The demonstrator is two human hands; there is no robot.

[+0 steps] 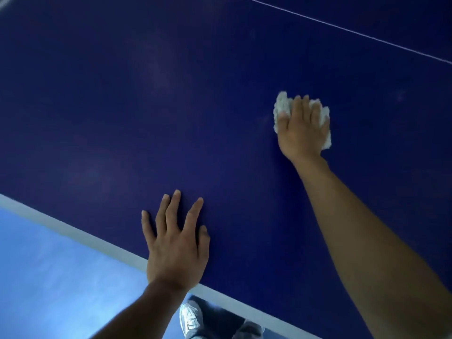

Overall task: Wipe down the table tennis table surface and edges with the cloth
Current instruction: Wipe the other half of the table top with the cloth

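In the lower left of the frame I see a light blue floor [49, 277], and above it the white edge [73, 232] of the table tennis table runs diagonally down to the right. The left hand [175, 243] lies flat on the dark blue table surface [171, 106] just past this edge, released, fingers straight and spread, holding nothing. Under the edge, at the bottom centre, a white shoe [190, 319] stands on the floor. To the right of centre the right hand [302, 128] presses a crumpled white cloth [283, 104] on the surface, fingers bent over it and grasping it. A thin white line [342, 29] crosses the upper right corner.
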